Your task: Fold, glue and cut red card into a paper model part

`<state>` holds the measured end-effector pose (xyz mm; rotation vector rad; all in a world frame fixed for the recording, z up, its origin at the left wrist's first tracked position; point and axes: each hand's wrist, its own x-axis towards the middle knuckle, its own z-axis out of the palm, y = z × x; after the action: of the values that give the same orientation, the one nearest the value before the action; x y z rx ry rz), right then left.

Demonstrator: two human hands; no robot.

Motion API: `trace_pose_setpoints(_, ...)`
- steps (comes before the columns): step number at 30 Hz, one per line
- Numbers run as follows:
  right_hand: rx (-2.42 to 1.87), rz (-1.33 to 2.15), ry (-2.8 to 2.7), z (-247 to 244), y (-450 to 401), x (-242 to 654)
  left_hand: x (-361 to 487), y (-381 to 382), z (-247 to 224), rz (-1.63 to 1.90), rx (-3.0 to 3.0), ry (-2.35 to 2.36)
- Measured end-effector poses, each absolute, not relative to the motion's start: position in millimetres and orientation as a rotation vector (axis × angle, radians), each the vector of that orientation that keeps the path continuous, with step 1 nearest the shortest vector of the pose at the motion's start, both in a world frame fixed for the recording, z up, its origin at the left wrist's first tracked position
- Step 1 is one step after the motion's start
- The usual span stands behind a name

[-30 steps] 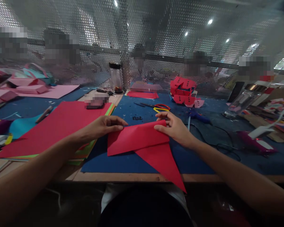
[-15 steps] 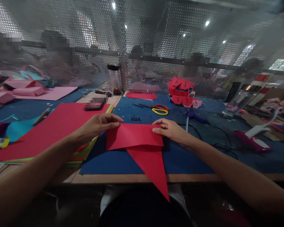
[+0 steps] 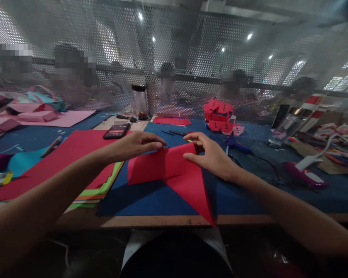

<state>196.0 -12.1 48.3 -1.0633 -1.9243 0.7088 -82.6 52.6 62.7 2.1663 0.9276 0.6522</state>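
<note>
A folded red paper (image 3: 165, 166) is in front of me over the blue mat (image 3: 150, 199), its pointed flap hanging toward the table's front edge. My left hand (image 3: 145, 143) is at the paper's top edge, thumb and fingers closed on it. On the right side, my right hand (image 3: 210, 156) has its thumb on the front face and its fingers behind the raised upper edge. Scissors (image 3: 178, 133) lie just behind the paper, their handles mostly hidden by my right hand.
Left: a red sheet (image 3: 72, 154) on a coloured stack, and a phone (image 3: 116, 130). Behind: a jar (image 3: 139, 102) and a red paper model (image 3: 219, 116). Right: a blue glue gun (image 3: 239, 145), cables, a purple power strip (image 3: 306, 175) and a tilted bottle (image 3: 290, 127).
My left hand has moved right along the paper's top edge. The paper's right side has lifted and tilted, and its pointed flap has swung slightly up and right.
</note>
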Motion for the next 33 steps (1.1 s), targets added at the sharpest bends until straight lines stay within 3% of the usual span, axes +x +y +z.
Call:
trace_pose_setpoints(5, -0.995, 0.569, -1.977, 61.2, -13.6, 188.3, -53.9, 40.5, 73.0, 0.519, 2.196, 0.929)
trace_pose_setpoints(20, -1.077, 0.619, -1.816, 46.0, -6.8, 184.0, -58.8, 39.2, 52.4, 0.753, 1.895, 0.88)
trace_pose_setpoints(33, -1.177, 0.446, -2.07, 58.3, -8.7, 200.6, -72.3, 47.8, 51.3, 0.87, 1.649, 0.873)
